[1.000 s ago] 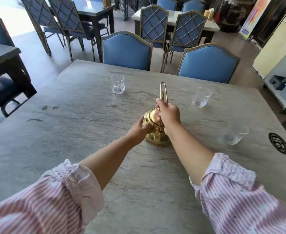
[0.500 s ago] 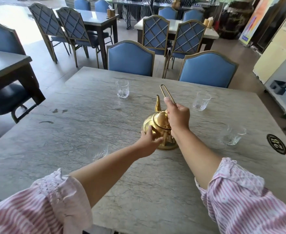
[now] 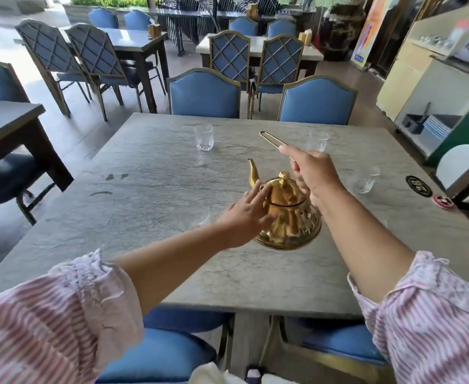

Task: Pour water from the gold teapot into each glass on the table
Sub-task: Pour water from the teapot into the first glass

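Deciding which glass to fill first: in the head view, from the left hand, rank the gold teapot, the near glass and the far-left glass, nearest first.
1. gold teapot, touched by the left hand, on its right.
2. near glass, just left of the hand.
3. far-left glass, across the table.

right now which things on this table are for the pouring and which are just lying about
For the job: teapot, right hand gripping its handle, left hand touching its side, far left glass, far right glass, right edge glass, near glass.
Lying about: black disc, red disc, blue chairs.
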Motion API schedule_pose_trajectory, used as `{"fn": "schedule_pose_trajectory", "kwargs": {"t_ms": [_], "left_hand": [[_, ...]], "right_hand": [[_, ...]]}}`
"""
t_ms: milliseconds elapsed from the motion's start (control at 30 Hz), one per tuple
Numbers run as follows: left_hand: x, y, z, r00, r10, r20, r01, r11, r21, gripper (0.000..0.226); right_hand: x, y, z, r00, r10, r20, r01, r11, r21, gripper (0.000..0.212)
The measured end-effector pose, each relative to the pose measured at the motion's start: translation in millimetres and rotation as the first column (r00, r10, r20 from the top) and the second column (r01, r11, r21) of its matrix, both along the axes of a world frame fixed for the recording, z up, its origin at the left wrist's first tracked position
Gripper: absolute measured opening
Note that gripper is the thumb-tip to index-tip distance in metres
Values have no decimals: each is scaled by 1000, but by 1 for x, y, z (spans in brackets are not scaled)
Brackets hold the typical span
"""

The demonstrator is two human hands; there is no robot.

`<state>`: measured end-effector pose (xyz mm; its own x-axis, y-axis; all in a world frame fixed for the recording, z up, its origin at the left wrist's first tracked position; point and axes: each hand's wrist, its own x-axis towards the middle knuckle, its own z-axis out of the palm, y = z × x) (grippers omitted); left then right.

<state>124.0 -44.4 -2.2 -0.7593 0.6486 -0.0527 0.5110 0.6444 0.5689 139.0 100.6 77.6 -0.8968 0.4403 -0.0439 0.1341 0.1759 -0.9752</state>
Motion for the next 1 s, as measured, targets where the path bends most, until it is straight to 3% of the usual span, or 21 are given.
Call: {"fn": "schedule_pose_trajectory", "kwargs": {"t_ms": [133, 400, 633, 1000], "left_hand": [[23, -19, -8, 994, -83, -78, 82, 997, -13, 69], [39, -50, -26, 972, -221, -81, 211, 971, -111, 74], [44, -67, -27, 984, -177, 26, 178, 983, -54, 89], [40, -76, -37, 986, -155, 65, 156, 988, -1, 102]], "right_hand": [[21, -12, -5, 996, 65, 53, -69, 995, 72, 46], [22, -33, -11, 946, 259, 197, -290, 946, 148, 49], [6, -58, -5, 868, 372, 327, -455, 860, 229, 49], [-13, -79, 0, 784, 399, 476, -564, 778, 277, 47]]}}
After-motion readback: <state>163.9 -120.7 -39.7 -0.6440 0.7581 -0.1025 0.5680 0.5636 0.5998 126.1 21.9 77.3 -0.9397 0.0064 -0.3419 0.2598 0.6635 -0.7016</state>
